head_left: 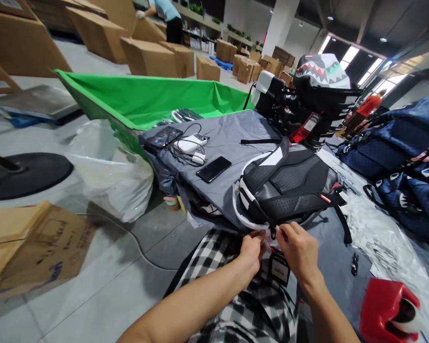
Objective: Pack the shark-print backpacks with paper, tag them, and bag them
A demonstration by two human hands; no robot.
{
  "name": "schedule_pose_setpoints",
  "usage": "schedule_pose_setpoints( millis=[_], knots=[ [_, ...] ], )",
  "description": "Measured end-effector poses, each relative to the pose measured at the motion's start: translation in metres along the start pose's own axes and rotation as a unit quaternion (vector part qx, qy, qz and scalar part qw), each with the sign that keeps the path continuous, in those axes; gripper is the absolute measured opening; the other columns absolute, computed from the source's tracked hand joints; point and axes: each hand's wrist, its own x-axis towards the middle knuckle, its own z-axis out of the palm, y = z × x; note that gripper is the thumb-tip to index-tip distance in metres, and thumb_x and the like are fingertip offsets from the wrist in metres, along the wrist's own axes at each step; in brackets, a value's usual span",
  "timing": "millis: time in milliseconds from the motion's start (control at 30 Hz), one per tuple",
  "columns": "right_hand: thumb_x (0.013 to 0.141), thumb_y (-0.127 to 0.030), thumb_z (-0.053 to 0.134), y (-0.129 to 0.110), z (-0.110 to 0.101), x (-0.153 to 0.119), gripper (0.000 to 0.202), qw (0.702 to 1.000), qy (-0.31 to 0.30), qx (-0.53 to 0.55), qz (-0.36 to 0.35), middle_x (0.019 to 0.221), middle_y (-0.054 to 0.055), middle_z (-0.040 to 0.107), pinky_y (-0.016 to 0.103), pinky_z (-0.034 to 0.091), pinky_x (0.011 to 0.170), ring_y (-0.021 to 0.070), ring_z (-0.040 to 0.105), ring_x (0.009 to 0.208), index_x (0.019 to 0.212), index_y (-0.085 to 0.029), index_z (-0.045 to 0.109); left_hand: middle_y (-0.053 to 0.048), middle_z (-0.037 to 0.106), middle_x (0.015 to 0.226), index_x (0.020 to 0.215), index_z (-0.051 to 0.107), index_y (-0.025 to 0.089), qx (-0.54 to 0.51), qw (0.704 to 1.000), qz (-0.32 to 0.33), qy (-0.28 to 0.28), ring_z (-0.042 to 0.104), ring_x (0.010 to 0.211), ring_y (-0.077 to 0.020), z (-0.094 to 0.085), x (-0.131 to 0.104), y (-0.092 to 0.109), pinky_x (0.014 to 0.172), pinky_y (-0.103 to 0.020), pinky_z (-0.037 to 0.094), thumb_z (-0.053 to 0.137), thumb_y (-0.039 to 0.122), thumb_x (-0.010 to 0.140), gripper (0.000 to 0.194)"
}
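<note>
A black and grey backpack [286, 181] lies with its straps up on the grey-covered table [232, 128]. At its near end, my left hand [253, 250] is closed, its fingertips pinched at the white edging. Beside it my right hand [297, 245] is closed too, thumb and fingers pinching by a small black piece at the bag's edge; what lies between the fingertips is too small to name. A black tag with a white label [279, 269] hangs just below and between both hands.
A black phone [213, 169], white devices [190, 143] and cables lie left of the backpack. Stacked bags [318, 71] stand behind it. A red tape dispenser [381, 307] is at the lower right. Blue bags [407, 138] are at right, a green-lined bin [157, 95] at left. People are farther away.
</note>
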Motion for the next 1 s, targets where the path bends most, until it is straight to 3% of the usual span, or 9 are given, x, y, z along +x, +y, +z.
schedule_pose_setpoints(
  millis=[233, 367, 500, 633, 767, 900, 1000],
  knots=[
    [0.103, -0.021, 0.039, -0.022, 0.027, -0.016, 0.039, 0.999, -0.021, -0.010, -0.029, 0.064, 0.002, 0.057, 0.027, 0.032, 0.055, 0.0152, 0.054, 0.059, 0.071, -0.020, 0.059, -0.004, 0.074, 0.073, 0.074, 0.077, 0.014, 0.015, 0.998, 0.041, -0.052, 0.060, 0.062, -0.0129, -0.007, -0.013, 0.012, 0.063, -0.024, 0.046, 0.084, 0.026, 0.049, 0.029],
    [0.101, -0.023, 0.045, -0.016, 0.027, -0.031, 0.020, 0.998, -0.009, 0.063, -0.004, 0.081, 0.005, 0.068, 0.026, 0.044, 0.064, 0.0164, 0.063, 0.072, 0.099, -0.018, 0.064, -0.004, 0.074, 0.070, 0.073, 0.078, 0.014, 0.023, 0.995, 0.068, -0.072, 0.061, 0.067, -0.0147, -0.006, -0.016, 0.015, 0.069, -0.025, 0.046, 0.085, 0.031, 0.049, 0.030],
    [0.097, -0.016, 0.043, -0.013, 0.030, -0.042, 0.025, 0.993, -0.003, 0.115, 0.016, 0.092, 0.008, 0.072, 0.030, 0.052, 0.070, 0.0182, 0.066, 0.077, 0.116, -0.016, 0.060, -0.003, 0.070, 0.065, 0.066, 0.075, 0.014, 0.029, 0.992, 0.084, -0.087, 0.059, 0.065, -0.0139, -0.009, -0.021, 0.015, 0.069, -0.026, 0.045, 0.081, 0.040, 0.056, 0.029],
    [0.095, -0.010, 0.039, -0.015, 0.037, -0.046, 0.029, 0.994, 0.019, 0.103, 0.017, 0.094, 0.009, 0.072, 0.032, 0.053, 0.069, 0.0197, 0.065, 0.077, 0.117, -0.015, 0.058, -0.005, 0.074, 0.076, 0.076, 0.077, 0.014, 0.063, 0.990, 0.104, -0.071, 0.061, 0.071, -0.0151, -0.006, -0.022, 0.013, 0.073, -0.026, 0.046, 0.080, 0.035, 0.054, 0.031],
    [0.098, -0.012, 0.043, -0.015, 0.035, -0.047, 0.023, 0.989, 0.045, 0.139, 0.018, 0.091, 0.007, 0.070, 0.031, 0.052, 0.068, 0.0179, 0.064, 0.074, 0.113, -0.016, 0.059, -0.006, 0.073, 0.073, 0.069, 0.076, 0.014, 0.079, 0.989, 0.118, -0.031, 0.060, 0.068, -0.0161, 0.001, -0.018, 0.009, 0.070, -0.028, 0.046, 0.077, 0.031, 0.050, 0.025],
    [0.098, -0.021, 0.053, -0.012, 0.038, -0.048, 0.010, 0.974, 0.125, 0.171, 0.086, 0.085, 0.004, 0.066, 0.029, 0.049, 0.063, 0.0166, 0.060, 0.071, 0.106, -0.019, 0.060, -0.004, 0.070, 0.064, 0.061, 0.072, 0.014, 0.086, 0.987, 0.132, -0.014, 0.057, 0.061, -0.0142, 0.004, -0.012, 0.005, 0.063, -0.026, 0.044, 0.075, 0.025, 0.047, 0.018],
    [0.100, -0.028, 0.052, -0.015, 0.050, -0.048, 0.013, 0.973, 0.137, 0.130, 0.131, 0.082, 0.004, 0.062, 0.029, 0.045, 0.062, 0.0167, 0.056, 0.068, 0.098, -0.019, 0.060, 0.000, 0.065, 0.058, 0.057, 0.068, 0.015, 0.094, 0.984, 0.148, -0.004, 0.053, 0.057, -0.0123, 0.003, -0.008, 0.002, 0.060, -0.025, 0.043, 0.077, 0.024, 0.047, 0.017]
  ],
)
